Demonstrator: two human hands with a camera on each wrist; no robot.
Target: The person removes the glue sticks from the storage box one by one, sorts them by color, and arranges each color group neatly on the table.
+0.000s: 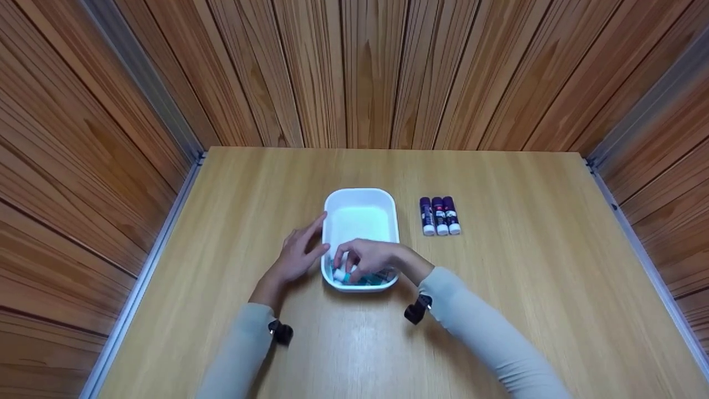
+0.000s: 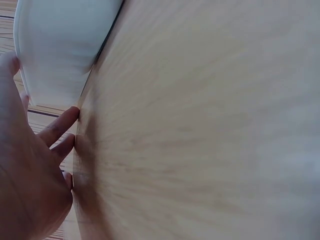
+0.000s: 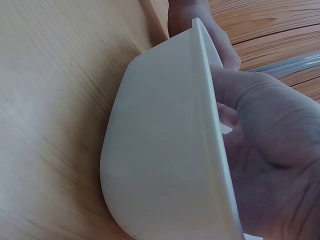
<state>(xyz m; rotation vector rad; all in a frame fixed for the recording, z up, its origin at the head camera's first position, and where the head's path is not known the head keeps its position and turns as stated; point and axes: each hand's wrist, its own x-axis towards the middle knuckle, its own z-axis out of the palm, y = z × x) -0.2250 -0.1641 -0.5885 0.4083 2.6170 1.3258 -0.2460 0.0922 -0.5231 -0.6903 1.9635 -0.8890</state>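
Note:
A white plastic bin (image 1: 363, 219) stands on the table, with several small white and teal tubes (image 1: 368, 280) at its near end. My right hand (image 1: 365, 257) reaches over the bin's right rim, fingers curled down, and pinches one white and teal tube (image 1: 339, 274) that looks like a glue stick. In the right wrist view, the bin's wall (image 3: 160, 135) hides most of what the fingers hold. My left hand (image 1: 299, 257) rests against the bin's left side, fingers spread. The left wrist view shows its thumb (image 2: 9, 64) at the rim and other fingertips near the tabletop.
Three dark purple glue sticks (image 1: 440, 216) with white ends lie side by side to the right of the bin. Wood-panelled walls (image 1: 365, 72) enclose the table (image 1: 515, 238) at the back and sides, with metal strips along its side edges.

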